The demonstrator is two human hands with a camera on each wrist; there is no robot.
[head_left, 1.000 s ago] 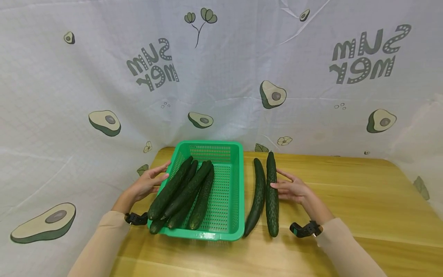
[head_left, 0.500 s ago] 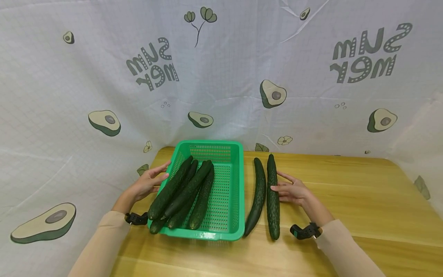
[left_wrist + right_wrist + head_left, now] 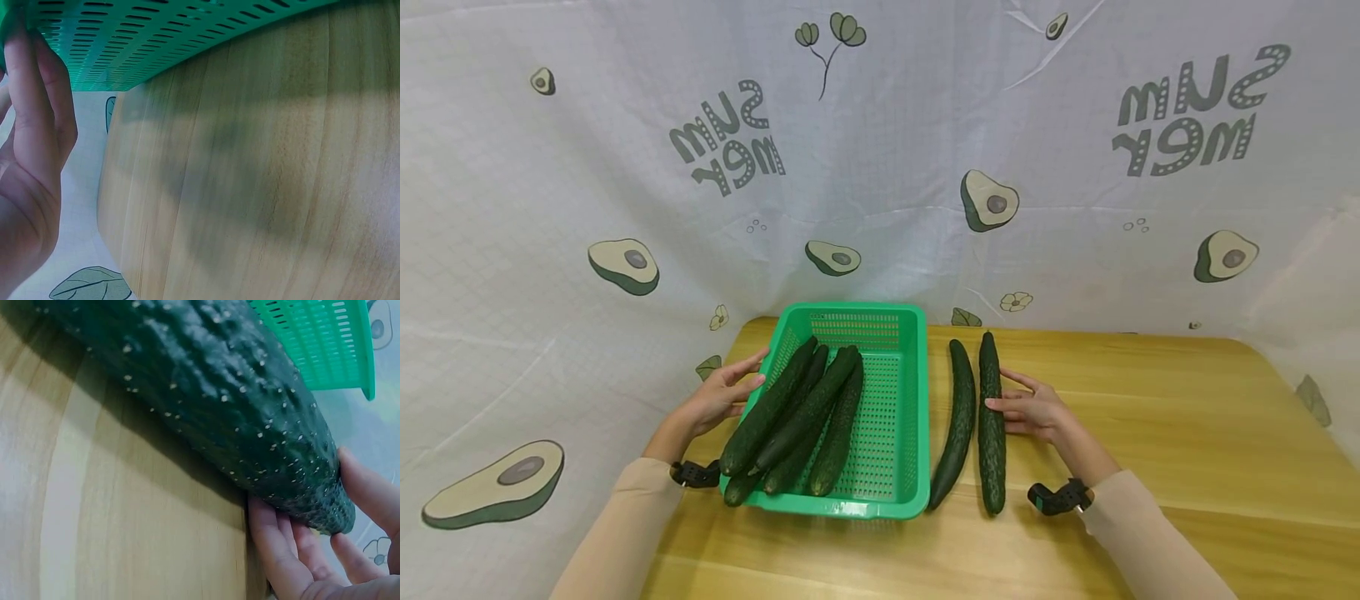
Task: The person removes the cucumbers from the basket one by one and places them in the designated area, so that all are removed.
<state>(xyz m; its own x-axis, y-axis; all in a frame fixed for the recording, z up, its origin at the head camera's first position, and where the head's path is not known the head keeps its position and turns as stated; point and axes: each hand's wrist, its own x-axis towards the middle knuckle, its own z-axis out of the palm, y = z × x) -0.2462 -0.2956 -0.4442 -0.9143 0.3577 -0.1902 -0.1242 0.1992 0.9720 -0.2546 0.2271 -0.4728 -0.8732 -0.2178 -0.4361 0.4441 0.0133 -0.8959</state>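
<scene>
In the head view my left hand (image 3: 718,396) holds the left rim of a green plastic basket (image 3: 913,400), thumb at the rim and fingers along the outer wall. Several dark green cucumbers (image 3: 808,417) lie piled in the basket's left half. To the right of it, my right hand (image 3: 1033,411) grips a long, nearly straight cucumber (image 3: 991,442) by its side. The right wrist view shows the thumb on one side of this bumpy cucumber (image 3: 231,400) and fingers on the other, near its far end. A slightly curved cucumber (image 3: 957,433) lies between it and the basket.
The wooden table (image 3: 1120,417) reaches right and toward me. At its back edge hangs a white cloth (image 3: 895,150) printed with avocados and lettering. It also borders the table on both sides. Each wrist wears a black strap with a small device (image 3: 1060,498).
The cucumber in my right hand has shifted slightly toward me and a touch to the right, away from the curved one. My left hand and the basket have stayed put.
</scene>
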